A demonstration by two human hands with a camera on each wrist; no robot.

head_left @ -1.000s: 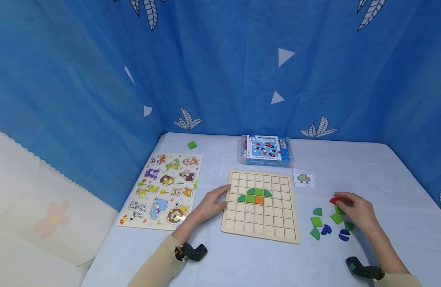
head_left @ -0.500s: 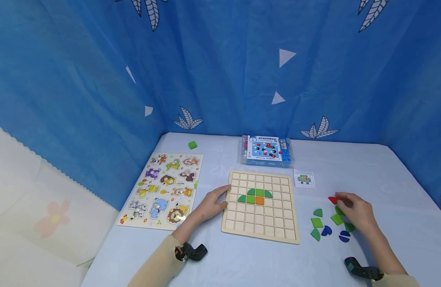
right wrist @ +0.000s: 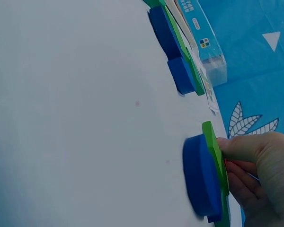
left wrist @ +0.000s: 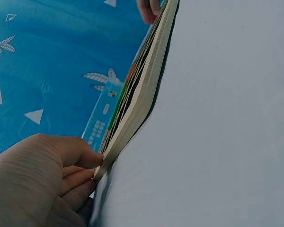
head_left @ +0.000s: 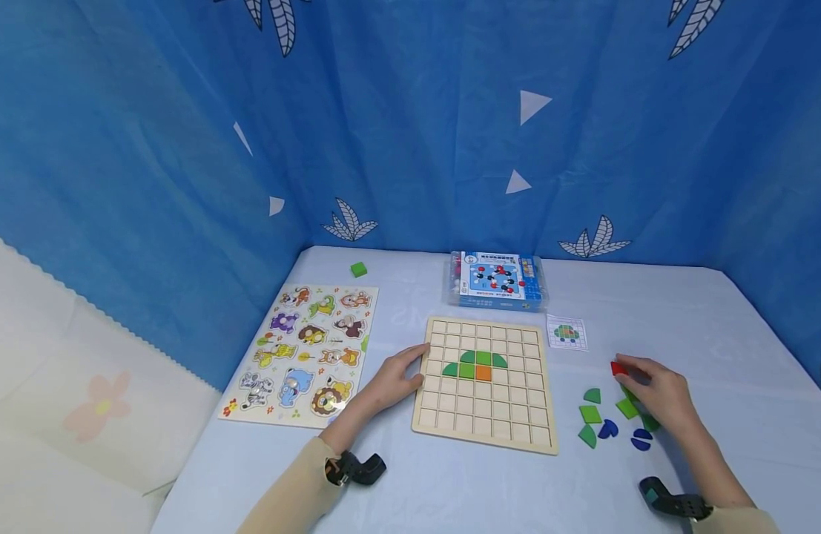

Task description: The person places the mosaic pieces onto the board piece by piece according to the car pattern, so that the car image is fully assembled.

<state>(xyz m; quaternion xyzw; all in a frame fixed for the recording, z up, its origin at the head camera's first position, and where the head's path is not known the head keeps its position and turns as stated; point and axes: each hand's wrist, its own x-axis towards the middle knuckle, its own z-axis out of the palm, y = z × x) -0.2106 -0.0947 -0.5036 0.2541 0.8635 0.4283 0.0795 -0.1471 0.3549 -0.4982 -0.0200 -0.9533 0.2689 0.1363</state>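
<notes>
In the head view, a wooden grid board lies mid-table with several green pieces and an orange square in its cells. My left hand rests at the board's left edge; the left wrist view shows the thumb against that edge. On the right, my right hand pinches a small red piece between thumb and fingertips. Its exact shape is partly covered. Below and beside this hand lie loose pieces: green quarter circles, green squares and blue half circles.
A pattern card lies beyond the board's right corner. Behind the board stands a blue boxed molecule set. An animal puzzle lies left, with a green block beyond it. Blue curtains hang around the table.
The red piece has shifted slightly left and turned in my right fingertips, so its visible outline differs. My left hand and the board stay as they were.
</notes>
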